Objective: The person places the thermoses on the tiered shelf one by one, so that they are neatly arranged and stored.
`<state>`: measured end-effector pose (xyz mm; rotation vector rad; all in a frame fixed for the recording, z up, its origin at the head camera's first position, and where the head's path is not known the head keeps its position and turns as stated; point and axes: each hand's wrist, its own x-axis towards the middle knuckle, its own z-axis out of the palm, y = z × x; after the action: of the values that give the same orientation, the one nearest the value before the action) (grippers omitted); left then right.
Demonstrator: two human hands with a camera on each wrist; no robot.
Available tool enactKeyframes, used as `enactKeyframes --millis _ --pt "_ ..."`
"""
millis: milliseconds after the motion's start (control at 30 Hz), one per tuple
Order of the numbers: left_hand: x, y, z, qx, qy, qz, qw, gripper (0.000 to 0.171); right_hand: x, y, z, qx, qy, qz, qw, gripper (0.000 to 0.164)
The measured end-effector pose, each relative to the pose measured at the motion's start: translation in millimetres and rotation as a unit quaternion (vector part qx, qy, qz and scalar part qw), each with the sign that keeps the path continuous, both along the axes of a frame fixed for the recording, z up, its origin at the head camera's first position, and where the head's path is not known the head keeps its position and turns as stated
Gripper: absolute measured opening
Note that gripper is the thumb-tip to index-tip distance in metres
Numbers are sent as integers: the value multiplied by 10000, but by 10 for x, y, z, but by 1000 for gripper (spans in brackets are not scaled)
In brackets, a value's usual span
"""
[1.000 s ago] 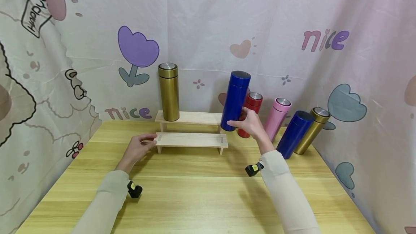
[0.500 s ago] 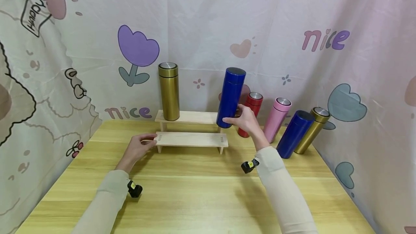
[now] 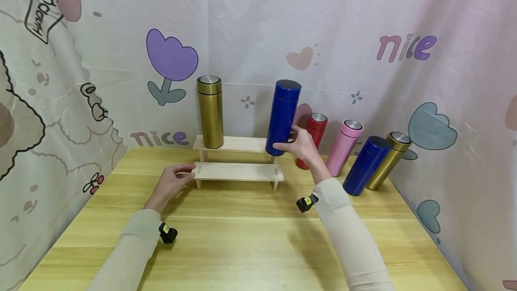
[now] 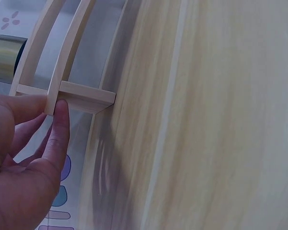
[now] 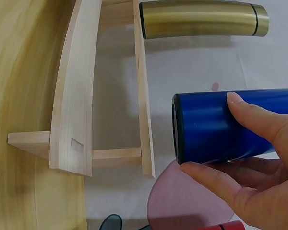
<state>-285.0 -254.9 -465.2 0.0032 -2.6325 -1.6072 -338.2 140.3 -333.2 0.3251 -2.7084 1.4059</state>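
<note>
My right hand [image 3: 302,145] grips a blue thermos [image 3: 283,116] low on its body, tilted slightly, at the right end of the upper tier. In the right wrist view a gap separates the thermos base from that board. A two-tier wooden shelf [image 3: 238,172] stands on the table. Its lower board's left end is pinched between thumb and fingers of my left hand [image 3: 171,184]; the left wrist view shows the thumb [image 4: 61,120] against the board edge. Toward the upper tier's left end, a gold thermos [image 3: 211,113] with a silver lid top stands upright.
Right of the shelf, a red thermos [image 3: 317,125], a pink thermos [image 3: 343,149], a second blue thermos [image 3: 366,166] and a second gold thermos [image 3: 385,167] stand on the wooden table [image 3: 242,246]. A patterned cloth [image 3: 250,35] hangs behind.
The right hand has carried the blue thermos leftward and slightly up, closer over the upper tier's right end. My left hand keeps its place on the lower board.
</note>
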Motion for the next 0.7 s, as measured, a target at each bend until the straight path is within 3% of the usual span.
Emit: enactKeyframes --millis 300,700 --pt "4 35 64 -17 -39 -11 10000 43 -1 -39 15 -67 -93 -51 9999 79" --pt "6 -7 9 148 -24 -108 9998 44 4 -23 -97 -103 -67 17 9999 78"
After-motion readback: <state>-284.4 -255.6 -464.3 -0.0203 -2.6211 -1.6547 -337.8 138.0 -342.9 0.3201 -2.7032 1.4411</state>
